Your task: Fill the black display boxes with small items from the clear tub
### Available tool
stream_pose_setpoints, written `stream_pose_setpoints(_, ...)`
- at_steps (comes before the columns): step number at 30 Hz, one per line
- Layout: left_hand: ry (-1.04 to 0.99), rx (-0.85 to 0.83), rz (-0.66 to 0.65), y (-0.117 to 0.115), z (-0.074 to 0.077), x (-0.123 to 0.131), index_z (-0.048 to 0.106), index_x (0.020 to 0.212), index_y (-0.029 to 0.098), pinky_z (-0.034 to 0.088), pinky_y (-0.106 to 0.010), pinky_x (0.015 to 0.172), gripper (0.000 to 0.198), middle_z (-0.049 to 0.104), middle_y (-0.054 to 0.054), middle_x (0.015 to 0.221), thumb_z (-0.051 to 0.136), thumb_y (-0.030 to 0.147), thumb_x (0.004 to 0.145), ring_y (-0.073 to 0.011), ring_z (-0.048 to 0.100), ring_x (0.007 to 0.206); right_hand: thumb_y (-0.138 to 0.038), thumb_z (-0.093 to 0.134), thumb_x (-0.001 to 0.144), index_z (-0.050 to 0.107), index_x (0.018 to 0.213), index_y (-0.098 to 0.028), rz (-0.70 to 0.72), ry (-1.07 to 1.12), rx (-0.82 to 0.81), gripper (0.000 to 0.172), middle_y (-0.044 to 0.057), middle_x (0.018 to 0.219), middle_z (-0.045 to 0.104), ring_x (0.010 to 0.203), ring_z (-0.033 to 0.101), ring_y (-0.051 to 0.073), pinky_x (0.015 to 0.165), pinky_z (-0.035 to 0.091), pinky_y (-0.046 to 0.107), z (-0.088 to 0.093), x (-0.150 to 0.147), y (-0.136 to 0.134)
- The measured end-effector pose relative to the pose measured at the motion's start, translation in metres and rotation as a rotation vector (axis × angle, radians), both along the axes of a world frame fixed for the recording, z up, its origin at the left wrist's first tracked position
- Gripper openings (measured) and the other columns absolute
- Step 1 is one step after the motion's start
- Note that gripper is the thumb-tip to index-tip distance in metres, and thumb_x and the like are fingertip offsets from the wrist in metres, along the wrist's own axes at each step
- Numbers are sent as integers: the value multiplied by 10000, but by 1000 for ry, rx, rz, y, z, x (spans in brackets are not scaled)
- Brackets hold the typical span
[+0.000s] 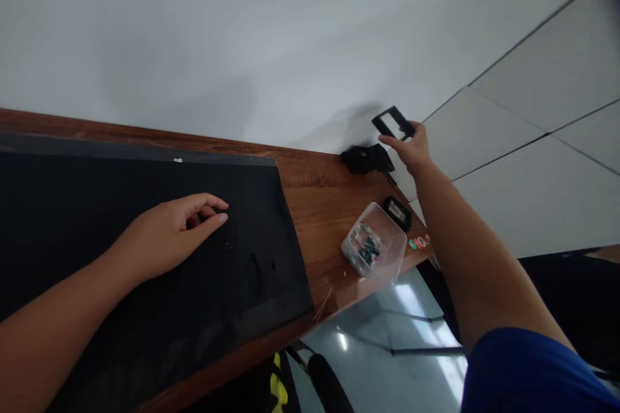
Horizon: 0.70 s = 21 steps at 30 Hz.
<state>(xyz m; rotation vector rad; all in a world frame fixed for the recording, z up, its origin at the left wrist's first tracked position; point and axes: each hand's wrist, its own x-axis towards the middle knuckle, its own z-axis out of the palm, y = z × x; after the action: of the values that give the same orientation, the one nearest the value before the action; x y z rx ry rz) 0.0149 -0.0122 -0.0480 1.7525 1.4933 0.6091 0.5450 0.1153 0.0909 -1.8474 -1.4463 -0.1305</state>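
My right hand (411, 145) is stretched out to the far right end of the table and grips a black rectangular frame (383, 121) by its near edge, thumb on one side and fingers on the other. The frame has an open middle and is held above the tabletop, in front of the wall. Just below it lies a dark black object (363, 159) whose kind I cannot make out. My left hand (177, 229) rests over the black mat (121, 193), fingers loosely curled, thumb and fingertips apart, with nothing seen between them.
A clear plastic container (394, 248) with small mixed pieces stands near the table's right edge. Beside it are a small black box (398, 211) and several coloured round pieces (417, 242). A white wall (194, 45) runs along the back; wooden tabletop (310, 190) shows beyond the mat.
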Motion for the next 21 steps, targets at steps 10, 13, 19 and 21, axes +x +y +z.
stream_pose_setpoints(10, -609, -56, 53, -3, 18, 4, 785, 1151, 199, 583, -397, 751, 864, 803, -125, 1024, 695, 962, 754, -256, 695, 829, -524, 1063, 516, 555, 1396, -319, 920, 260, -209, 1037, 87, 1481, 614, 1488, 538, 390, 1341, 376, 581, -22, -211, -77)
stream_pose_setpoints(13, -895, -150, -22, -6, 27, 5, 759, 1341, 223, 607, -475, 982, 961, 820, -162, 1210, 740, 965, 730, -334, 752, 1121, -506, 1071, 536, 513, 1489, -352, 1110, 273, -210, 1115, 86, 1597, 523, 1564, 471, 385, 1381, 324, 579, -33, -249, -95)
stream_pose_setpoints(19, -1144, -265, -382, -13, 39, -1, 770, 1381, 287, 575, -595, 1110, 937, 785, -175, 1402, 851, 906, 683, -460, 672, 1407, -504, 1093, 497, 434, 1596, -394, 1239, 318, -320, 1286, 95, 1688, 441, 1580, 449, 402, 1353, 389, 622, -55, -295, -107)
stream_pose_setpoints(21, -1187, -287, -397, -15, 42, -4, 750, 1424, 275, 596, -606, 1082, 924, 801, -182, 1356, 905, 809, 687, -478, 679, 1398, -476, 1085, 526, 423, 1626, -393, 1236, 322, -293, 1287, 96, 1730, 407, 1609, 424, 404, 1350, 404, 614, -61, -304, -109)
